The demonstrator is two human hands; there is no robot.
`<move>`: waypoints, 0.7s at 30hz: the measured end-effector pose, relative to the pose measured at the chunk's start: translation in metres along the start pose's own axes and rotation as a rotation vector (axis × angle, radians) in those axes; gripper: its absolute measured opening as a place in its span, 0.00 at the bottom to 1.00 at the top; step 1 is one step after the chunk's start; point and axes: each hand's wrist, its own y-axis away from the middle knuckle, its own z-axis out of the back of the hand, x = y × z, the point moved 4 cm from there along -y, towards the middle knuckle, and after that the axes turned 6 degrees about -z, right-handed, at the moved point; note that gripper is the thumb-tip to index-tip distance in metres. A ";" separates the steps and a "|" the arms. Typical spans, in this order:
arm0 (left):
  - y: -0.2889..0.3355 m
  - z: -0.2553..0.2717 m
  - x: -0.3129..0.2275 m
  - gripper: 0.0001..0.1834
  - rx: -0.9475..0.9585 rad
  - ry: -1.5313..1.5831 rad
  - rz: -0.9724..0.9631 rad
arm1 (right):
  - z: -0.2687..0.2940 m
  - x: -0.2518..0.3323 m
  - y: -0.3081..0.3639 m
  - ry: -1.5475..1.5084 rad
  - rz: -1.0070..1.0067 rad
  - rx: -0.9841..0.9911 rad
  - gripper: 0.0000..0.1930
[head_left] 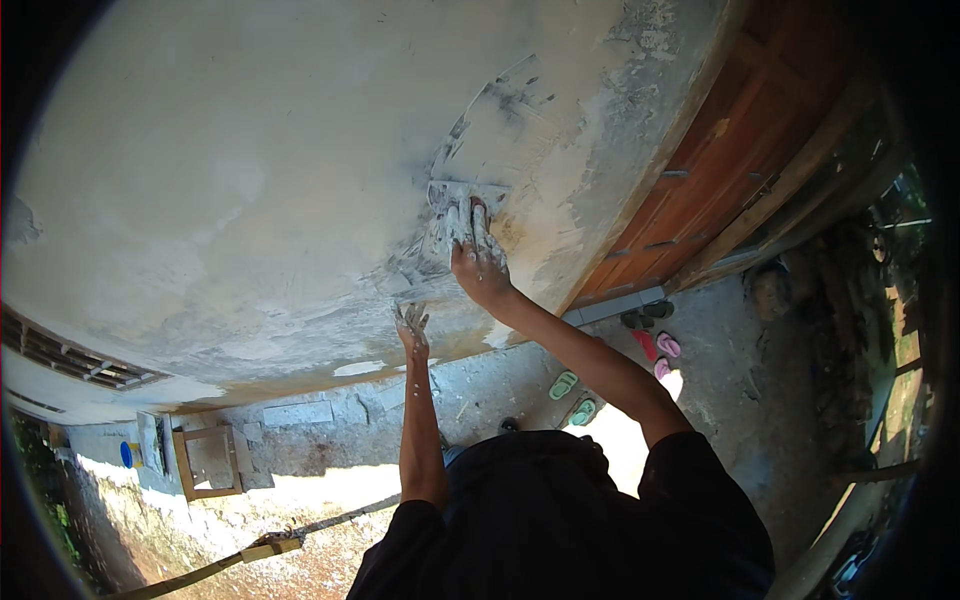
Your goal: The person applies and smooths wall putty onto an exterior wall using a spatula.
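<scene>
My right hand (478, 245), caked with pale wet plaster, presses a flat, thin-edged scraper plate (470, 188) against the wall. Its fingers lie along the plate, and the upper edge sticks out beyond the fingertips. Lower and to the left, my left hand (411, 326) is raised close to the wall with its plaster-smeared fingers apart. No held thing shows in it; whether it touches the wall I cannot tell. The wall (250, 180) carries patchy cream and grey plaster. Dark, wet-looking streaks curve up and right from the scraper plate.
A brown panelled wooden door (690, 180) stands to the right. On the floor lie green sandals (564, 385), pink slippers (668, 345) and dark footwear (640, 318). At the lower left are a wooden frame (183, 465), a blue container (127, 455) and a vent grille (75, 355).
</scene>
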 end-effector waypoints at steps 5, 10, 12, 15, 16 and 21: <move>0.002 0.001 0.000 0.35 -0.070 0.035 0.037 | 0.012 -0.002 0.034 -0.611 -0.272 0.666 0.11; 0.001 0.002 0.001 0.36 -0.043 0.008 0.010 | 0.013 -0.063 -0.005 -0.593 -0.259 0.352 0.15; -0.001 -0.001 0.002 0.39 -0.009 -0.009 -0.002 | 0.025 -0.097 -0.029 -0.552 -0.326 0.250 0.12; -0.005 -0.001 0.003 0.39 -0.016 -0.005 0.005 | 0.028 -0.124 -0.046 -0.582 -0.412 0.215 0.11; -0.006 -0.001 0.002 0.39 -0.033 -0.007 0.008 | 0.030 -0.127 -0.048 -0.584 -0.411 0.217 0.11; -0.004 -0.010 0.002 0.35 -0.093 0.009 0.019 | 0.053 -0.150 -0.052 -0.348 -0.204 0.059 0.10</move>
